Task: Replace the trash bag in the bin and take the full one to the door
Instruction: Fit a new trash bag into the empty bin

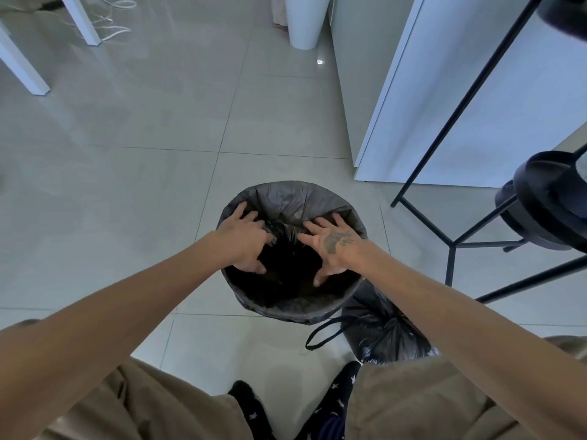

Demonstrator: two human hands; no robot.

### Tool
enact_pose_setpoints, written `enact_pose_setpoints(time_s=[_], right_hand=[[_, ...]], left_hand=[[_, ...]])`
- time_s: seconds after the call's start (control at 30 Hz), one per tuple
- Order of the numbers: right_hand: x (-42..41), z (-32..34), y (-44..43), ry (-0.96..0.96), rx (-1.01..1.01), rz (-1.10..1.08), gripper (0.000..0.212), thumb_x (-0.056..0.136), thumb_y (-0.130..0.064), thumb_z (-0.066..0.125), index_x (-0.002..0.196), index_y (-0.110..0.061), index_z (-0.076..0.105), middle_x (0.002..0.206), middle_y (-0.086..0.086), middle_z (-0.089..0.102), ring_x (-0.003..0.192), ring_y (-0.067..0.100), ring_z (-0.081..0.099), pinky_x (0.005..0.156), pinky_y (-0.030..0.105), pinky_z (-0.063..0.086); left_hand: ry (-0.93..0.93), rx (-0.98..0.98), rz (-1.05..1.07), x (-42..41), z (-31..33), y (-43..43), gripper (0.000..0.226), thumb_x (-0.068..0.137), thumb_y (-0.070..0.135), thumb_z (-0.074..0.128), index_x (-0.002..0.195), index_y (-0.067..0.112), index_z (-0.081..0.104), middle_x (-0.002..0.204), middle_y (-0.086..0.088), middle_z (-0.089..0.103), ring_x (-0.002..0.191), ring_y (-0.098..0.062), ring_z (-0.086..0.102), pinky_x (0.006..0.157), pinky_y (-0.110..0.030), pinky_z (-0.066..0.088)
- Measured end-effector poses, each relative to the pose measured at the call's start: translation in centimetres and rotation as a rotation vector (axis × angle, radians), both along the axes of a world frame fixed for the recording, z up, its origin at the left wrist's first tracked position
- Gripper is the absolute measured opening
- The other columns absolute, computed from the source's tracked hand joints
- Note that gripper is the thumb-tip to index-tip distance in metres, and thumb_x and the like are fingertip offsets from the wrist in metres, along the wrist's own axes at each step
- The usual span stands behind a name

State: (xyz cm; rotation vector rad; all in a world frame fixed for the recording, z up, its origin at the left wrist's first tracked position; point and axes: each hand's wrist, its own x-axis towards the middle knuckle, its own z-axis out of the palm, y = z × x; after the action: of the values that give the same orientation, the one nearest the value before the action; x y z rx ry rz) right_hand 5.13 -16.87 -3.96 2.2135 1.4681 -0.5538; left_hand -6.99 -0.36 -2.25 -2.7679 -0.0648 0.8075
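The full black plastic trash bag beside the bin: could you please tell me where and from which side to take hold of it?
Probably by the black drawstring loop of the full black plastic trash bag, reached from above on the person's left of it. The loop lies open on the pale floor tiles, beside the round lined bin.

Glossy pale grey floor tiles (133,122); white table legs (81,22) upper left, white cabinet (444,100) right, beside what looks like a black stool (546,198).
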Motion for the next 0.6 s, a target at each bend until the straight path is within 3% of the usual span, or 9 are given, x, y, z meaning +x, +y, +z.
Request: enact_pose_setpoints(time_s=[0.1,0.17,0.23,0.33,0.47,0.6], right_hand=[[-0.2,1.7,-1.8,0.024,0.236,-0.068,0.09,0.084,-0.057,0.067,0.156,-0.024,0.024,0.167,0.006,0.014,0.154,0.027,0.009,0.124,0.051,0.006],[-0.3,2.7,-3.6,-0.039,0.416,-0.146,0.076,0.089,-0.051,0.063,0.152,-0.021,0.032,0.161,0.007,0.028,0.147,0.03,0.026,0.12,0.046,0.022],[-0.5,3.3,-5.3,-0.135,0.583,-0.23,0.063,0.09,-0.044,0.062,0.144,-0.02,0.041,0.147,0.008,0.043,0.129,0.03,0.044,0.106,0.043,0.039],[-1.3,3.2,-7.4,-0.224,0.704,-0.317,0.053,0.092,-0.038,0.06,0.137,-0.017,0.045,0.129,0.009,0.051,0.109,0.028,0.054,0.089,0.039,0.049],[-3.0,2.2,-9.5,-0.223,0.744,-0.48,0.059,0.097,-0.048,0.046,0.145,-0.016,0.037,0.12,0.007,0.056,0.099,0.025,0.06,0.075,0.033,0.049],[-4.2,0.9,-10.4,-0.16,0.539,-0.717,0.083,0.096,-0.067,0.027,0.158,-0.015,0.009,0.117,0.009,0.065,0.095,0.029,0.067,0.078,0.039,0.052]], left_hand=[[-0.182,-0.156,0.068,-1.0,1.2,0.8,0.077,0.086,0.067,0.054,0.152,0.029,0.038,0.159,-0.007,0.036,0.151,-0.031,0.02,0.123,-0.046,0.011],[-0.312,-0.225,0.13,-2.1,1.8,1.0,0.071,0.088,0.061,0.057,0.149,0.027,0.043,0.152,-0.005,0.044,0.145,-0.03,0.03,0.118,-0.043,0.024],[-0.476,-0.282,0.225,-3.4,2.2,1.0,0.06,0.089,0.049,0.063,0.142,0.024,0.052,0.142,-0.004,0.052,0.134,-0.028,0.042,0.107,-0.042,0.038],[-0.697,-0.313,0.385,-5.1,2.1,0.1,0.04,0.089,0.029,0.067,0.128,0.018,0.064,0.13,-0.006,0.06,0.118,-0.031,0.053,0.089,-0.042,0.049],[-0.893,-0.288,0.584,-7.1,1.1,-0.8,0.029,0.089,0.023,0.068,0.116,0.012,0.066,0.102,-0.012,0.056,0.091,-0.034,0.058,0.064,-0.04,0.048],[-0.81,-0.29,0.759,-8.6,-1.1,-1.2,0.047,0.095,0.047,0.056,0.134,0.021,0.054,0.1,-0.013,0.055,0.085,-0.037,0.062,0.066,-0.041,0.05]])
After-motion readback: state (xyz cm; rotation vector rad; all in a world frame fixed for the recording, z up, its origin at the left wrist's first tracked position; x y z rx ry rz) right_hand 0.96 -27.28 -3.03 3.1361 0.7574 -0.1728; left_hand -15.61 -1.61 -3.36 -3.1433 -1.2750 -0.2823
